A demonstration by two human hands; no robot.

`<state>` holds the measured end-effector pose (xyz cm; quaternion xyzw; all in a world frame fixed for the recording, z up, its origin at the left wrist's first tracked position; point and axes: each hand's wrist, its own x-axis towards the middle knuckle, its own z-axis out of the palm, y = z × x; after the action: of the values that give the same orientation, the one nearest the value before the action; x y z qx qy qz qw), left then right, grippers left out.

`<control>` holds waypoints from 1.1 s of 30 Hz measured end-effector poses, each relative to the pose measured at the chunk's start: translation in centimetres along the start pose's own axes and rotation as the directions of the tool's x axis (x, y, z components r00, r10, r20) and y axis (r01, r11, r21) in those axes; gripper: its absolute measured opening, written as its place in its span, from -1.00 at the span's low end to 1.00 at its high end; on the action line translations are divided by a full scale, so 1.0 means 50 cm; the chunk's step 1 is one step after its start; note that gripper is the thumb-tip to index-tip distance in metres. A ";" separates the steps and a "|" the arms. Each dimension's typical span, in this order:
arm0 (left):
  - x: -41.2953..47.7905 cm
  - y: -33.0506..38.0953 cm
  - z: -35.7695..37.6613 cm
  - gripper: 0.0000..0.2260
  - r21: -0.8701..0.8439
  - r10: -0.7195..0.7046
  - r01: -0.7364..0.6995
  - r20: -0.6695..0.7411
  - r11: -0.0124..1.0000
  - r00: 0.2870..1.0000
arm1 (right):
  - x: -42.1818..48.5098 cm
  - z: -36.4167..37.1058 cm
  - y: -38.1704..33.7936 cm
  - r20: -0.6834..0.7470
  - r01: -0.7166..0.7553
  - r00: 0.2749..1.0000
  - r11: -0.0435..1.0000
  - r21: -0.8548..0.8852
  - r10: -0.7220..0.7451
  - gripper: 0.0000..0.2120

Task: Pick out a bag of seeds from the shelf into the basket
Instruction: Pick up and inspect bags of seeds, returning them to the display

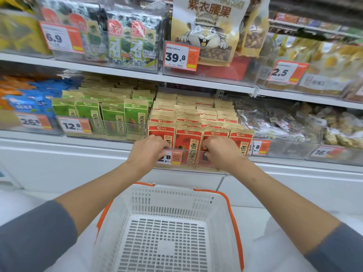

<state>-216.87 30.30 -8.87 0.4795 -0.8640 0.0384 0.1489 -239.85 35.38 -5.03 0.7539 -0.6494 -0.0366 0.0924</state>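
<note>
Red bags of seeds (189,143) stand in rows in a clear plastic bin (198,170) on the lower shelf, straight ahead. My left hand (150,151) curls over the bin's front rim at the leftmost red bag, just above a price tag (171,158). Fingers and thumb of my right hand (221,152) are curled on the third front-row red bag (208,134) at the rim. A white plastic basket (172,195) with orange handles sits below my forearms, with nothing in it.
Green seed bags (115,122) fill the bin to the left, blue packs (29,103) further left, and mixed snacks (284,122) to the right. The upper shelf holds seaweed packs (125,42) and a large cashew bag (208,30). White cabinet fronts (78,163) run below the shelf.
</note>
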 end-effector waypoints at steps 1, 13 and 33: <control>0.003 -0.001 0.005 -0.82 0.002 -0.007 0.007 -0.008 1.000 1.000 | 0.004 -0.002 -0.005 0.003 0.004 1.000 1.000 -0.012 -0.004 -0.80; 0.024 -0.020 -0.003 -0.82 -0.333 -0.189 0.066 -0.353 0.941 0.916 | 0.054 -0.059 -0.047 -0.158 -0.002 0.987 0.994 0.108 0.020 -0.84; 0.123 -0.052 -0.175 -0.92 -0.996 -0.668 -0.042 -0.082 0.075 0.739 | 0.081 -0.077 -0.092 -0.390 0.141 0.920 0.904 0.404 0.031 -0.49</control>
<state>-215.82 25.72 1.10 0.4186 -0.4588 -0.4279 0.6567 -234.05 32.39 -1.85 0.7665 -0.5884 0.2524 0.0514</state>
